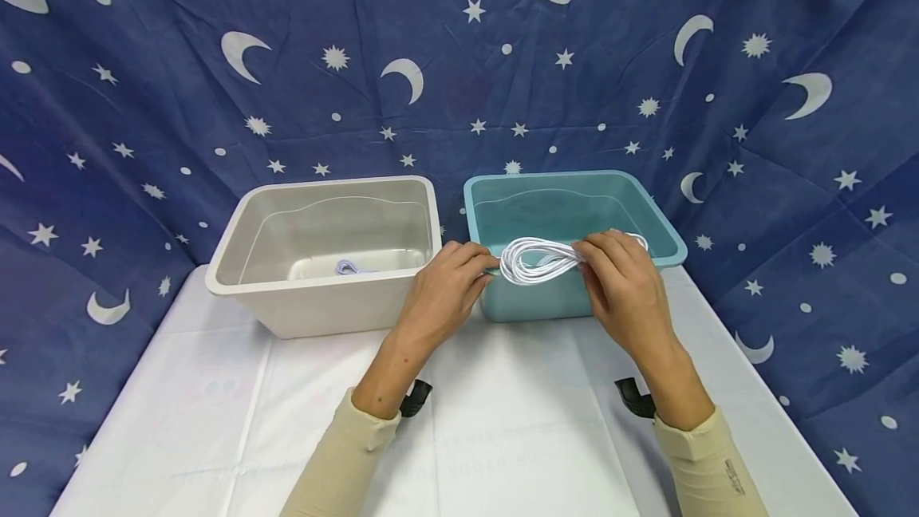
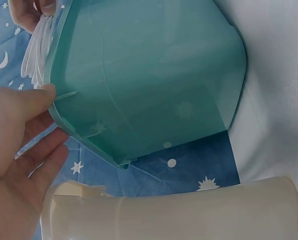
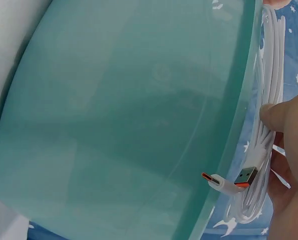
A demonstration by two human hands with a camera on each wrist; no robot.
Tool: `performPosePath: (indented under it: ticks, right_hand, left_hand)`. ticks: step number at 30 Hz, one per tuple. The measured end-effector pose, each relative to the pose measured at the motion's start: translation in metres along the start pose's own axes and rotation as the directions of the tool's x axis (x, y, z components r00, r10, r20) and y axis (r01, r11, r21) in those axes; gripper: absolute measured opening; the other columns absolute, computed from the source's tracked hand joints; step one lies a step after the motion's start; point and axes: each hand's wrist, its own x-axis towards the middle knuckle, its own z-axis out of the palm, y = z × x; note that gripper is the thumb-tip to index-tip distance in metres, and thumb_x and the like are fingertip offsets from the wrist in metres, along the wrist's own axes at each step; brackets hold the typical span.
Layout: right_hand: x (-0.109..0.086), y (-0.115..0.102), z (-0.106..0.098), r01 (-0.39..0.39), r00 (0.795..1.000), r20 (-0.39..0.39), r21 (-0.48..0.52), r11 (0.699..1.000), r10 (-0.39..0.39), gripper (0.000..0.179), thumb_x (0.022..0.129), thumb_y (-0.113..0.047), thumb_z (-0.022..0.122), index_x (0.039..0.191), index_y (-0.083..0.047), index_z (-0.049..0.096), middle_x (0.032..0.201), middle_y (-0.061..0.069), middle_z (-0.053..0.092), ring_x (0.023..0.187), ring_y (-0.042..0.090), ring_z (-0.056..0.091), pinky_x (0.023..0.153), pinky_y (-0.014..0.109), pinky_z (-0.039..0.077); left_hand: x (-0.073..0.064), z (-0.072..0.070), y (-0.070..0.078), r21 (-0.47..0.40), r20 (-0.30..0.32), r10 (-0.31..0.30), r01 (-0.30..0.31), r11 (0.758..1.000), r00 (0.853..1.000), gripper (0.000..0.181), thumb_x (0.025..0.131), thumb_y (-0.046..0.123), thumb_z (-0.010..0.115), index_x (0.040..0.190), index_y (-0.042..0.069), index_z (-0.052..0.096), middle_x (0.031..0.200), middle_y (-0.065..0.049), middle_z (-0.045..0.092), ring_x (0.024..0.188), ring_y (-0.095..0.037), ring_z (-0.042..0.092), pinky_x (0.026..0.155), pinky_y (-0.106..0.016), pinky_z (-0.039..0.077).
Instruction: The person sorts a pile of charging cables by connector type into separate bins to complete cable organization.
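A white USB charging cable [image 1: 534,262], coiled into a long bundle, is held above the front rim of the teal bin. My right hand [image 1: 626,290] grips the bundle toward its right end. In the right wrist view, the metal USB plug [image 3: 246,176] and a smaller plug [image 3: 216,183] with an orange tip stick out beside the coil. At the bundle's left loop, my left hand [image 1: 445,290] pinches with thumb and forefinger. A thin pale strip [image 2: 66,95] pokes out by that thumb; what it is I cannot tell.
The teal bin [image 1: 553,305] stands right on the white-covered table [image 1: 502,437]. Left of it is a beige bin [image 1: 337,305] with a small coiled pale cable [image 1: 348,267] inside. Behind hangs a blue curtain [image 1: 445,38] with moons and stars.
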Motion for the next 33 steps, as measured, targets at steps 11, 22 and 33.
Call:
performPosePath:
  ticks: [11, 22, 33]
  right_hand:
    - [-0.0041, 0.0088, 0.0073, -0.058, 0.998, -0.005, 0.000, 0.998, 0.058, 0.029, 0.093, 0.000, 0.065, 0.121, -0.003, 0.069, 0.115, 0.014, 0.066, 0.113, 0.035, 0.057, 0.107, 0.043, 0.040]
    - [-0.0039, 0.0082, 0.0041, -0.064, 0.997, 0.036, -0.006, 0.998, 0.065, 0.044, 0.088, -0.018, 0.076, 0.128, -0.003, 0.065, 0.121, 0.014, 0.063, 0.115, 0.035, 0.055, 0.102, 0.046, 0.040]
    - [-0.0023, 0.0054, 0.0013, -0.065, 0.998, 0.022, 0.000, 0.998, 0.065, 0.048, 0.083, -0.022, 0.079, 0.125, -0.002, 0.066, 0.121, 0.016, 0.063, 0.114, 0.036, 0.056, 0.101, 0.047, 0.041]
  left_hand:
    - [-0.0007, -0.0004, -0.0006, -0.017, 0.002, -0.004, 0.004, 1.000, 1.000, 0.020, 0.095, 0.017, 0.069, 0.115, 0.021, 0.071, 0.118, 0.012, 0.062, 0.099, -0.009, 0.050, 0.086, -0.021, 0.046]
    - [-0.0009, -0.0013, -0.0005, -0.013, 0.008, -0.003, 0.003, 1.000, 1.000, 0.020, 0.096, 0.018, 0.068, 0.116, 0.021, 0.071, 0.119, 0.010, 0.063, 0.101, -0.010, 0.051, 0.087, -0.023, 0.047]
    - [-0.0010, -0.0012, -0.0010, -0.016, 0.017, -0.007, 0.007, 1.000, 1.000, 0.019, 0.097, 0.019, 0.067, 0.115, 0.021, 0.071, 0.118, 0.011, 0.062, 0.102, -0.010, 0.051, 0.088, -0.023, 0.046]
